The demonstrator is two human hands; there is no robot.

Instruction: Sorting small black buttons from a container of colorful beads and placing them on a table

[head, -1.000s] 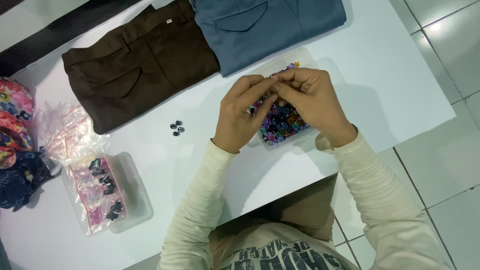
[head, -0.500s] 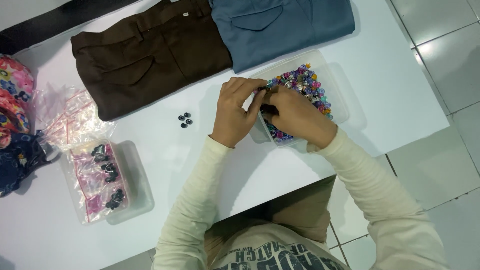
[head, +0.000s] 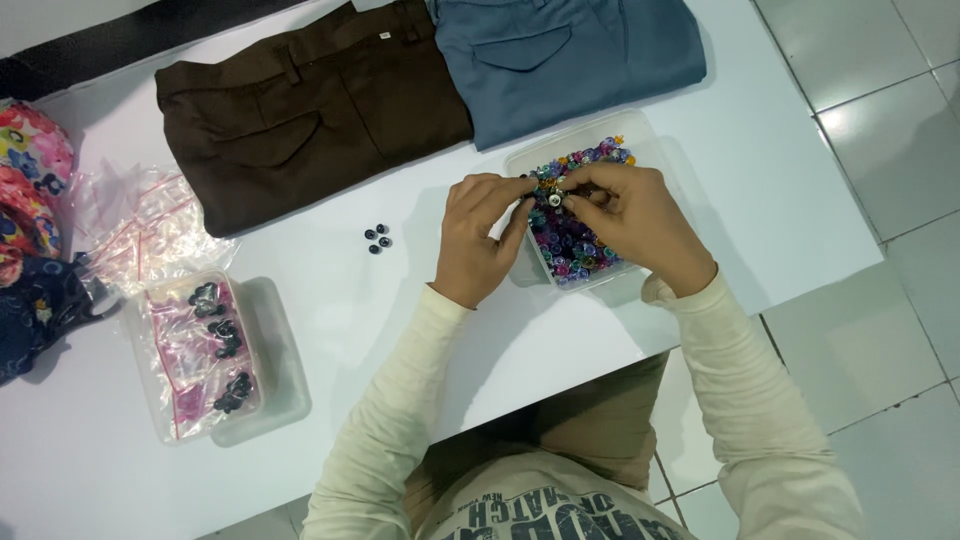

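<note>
Pinching small button [head: 553, 199], both hands [head: 560, 225] over bead box [head: 640, 135].

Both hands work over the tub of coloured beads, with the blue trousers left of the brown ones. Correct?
Not quite. In the head view the blue trousers lie right of the brown trousers. The left hand and right hand are over the bead tub.

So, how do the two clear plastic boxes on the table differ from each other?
The box under the hands holds loose beads of many colours; the box at the left holds small clear bags with dark pieces inside. The left hand and right hand work above the first; nothing touches the second. Both are clear, lidless and on the white table.
</note>
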